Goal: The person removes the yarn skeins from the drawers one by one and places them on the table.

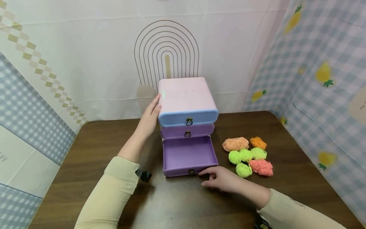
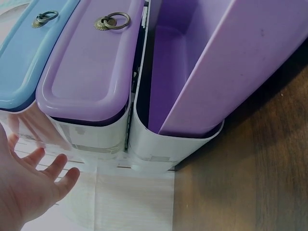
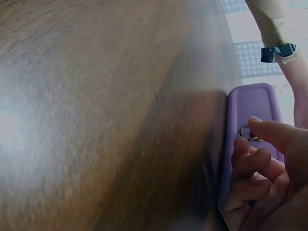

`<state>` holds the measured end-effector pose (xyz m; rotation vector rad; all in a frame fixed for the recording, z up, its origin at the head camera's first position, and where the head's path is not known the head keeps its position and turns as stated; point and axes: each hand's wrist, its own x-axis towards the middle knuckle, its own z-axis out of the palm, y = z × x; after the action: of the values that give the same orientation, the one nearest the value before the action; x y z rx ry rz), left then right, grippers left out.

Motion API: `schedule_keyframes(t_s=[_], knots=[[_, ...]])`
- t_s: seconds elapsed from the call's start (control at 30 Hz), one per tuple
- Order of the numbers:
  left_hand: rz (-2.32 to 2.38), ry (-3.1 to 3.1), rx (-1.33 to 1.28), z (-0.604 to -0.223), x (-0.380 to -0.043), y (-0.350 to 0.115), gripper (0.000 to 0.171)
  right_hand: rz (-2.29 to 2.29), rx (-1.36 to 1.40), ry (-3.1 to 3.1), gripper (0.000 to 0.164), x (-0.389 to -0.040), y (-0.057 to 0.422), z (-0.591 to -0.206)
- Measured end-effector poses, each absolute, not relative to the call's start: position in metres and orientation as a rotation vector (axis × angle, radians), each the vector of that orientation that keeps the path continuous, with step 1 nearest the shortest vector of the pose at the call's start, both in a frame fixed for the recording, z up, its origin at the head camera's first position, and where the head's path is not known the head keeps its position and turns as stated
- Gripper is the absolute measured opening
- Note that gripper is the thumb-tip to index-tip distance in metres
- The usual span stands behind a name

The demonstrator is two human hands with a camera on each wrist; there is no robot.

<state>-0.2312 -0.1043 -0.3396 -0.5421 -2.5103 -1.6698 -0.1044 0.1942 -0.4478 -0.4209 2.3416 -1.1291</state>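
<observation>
A small drawer cabinet (image 1: 186,95) with a pink top stands on the table, a blue drawer (image 1: 174,119) uppermost and a purple drawer (image 1: 171,132) in the middle, both pushed in. Below them the bottom purple drawer (image 1: 188,154) is pulled out, its bare floor showing. My left hand (image 1: 150,119) rests against the cabinet's left side near the top, fingers extended. Close to the front of the bottom drawer is my right hand (image 1: 220,179), its index finger and thumb apart. In the right wrist view those fingertips overlap the drawer's ring pull (image 3: 246,132).
Several yarn balls lie right of the cabinet: peach (image 1: 235,144), orange (image 1: 258,142), yellow-green (image 1: 244,170) and coral (image 1: 261,167). The brown wooden table (image 1: 94,152) has a white patterned cloth (image 1: 100,57) behind it and checked cloth (image 1: 323,95) on the right.
</observation>
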Motion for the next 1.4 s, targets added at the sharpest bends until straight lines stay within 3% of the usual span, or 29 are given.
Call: schedule_keyframes(t_s=[0.97,1.4], knots=[[-1.666,-2.512,-0.526,-0.341,-0.231,-0.104,0.055,-1.381,-0.374,2.208,0.043,-0.095,0.169,-0.465],[-1.673,-2.511,-0.530,-0.342,-0.231,-0.103,0.055,-1.478,-0.260,2.207,0.034,-0.093,0.158,-0.465]])
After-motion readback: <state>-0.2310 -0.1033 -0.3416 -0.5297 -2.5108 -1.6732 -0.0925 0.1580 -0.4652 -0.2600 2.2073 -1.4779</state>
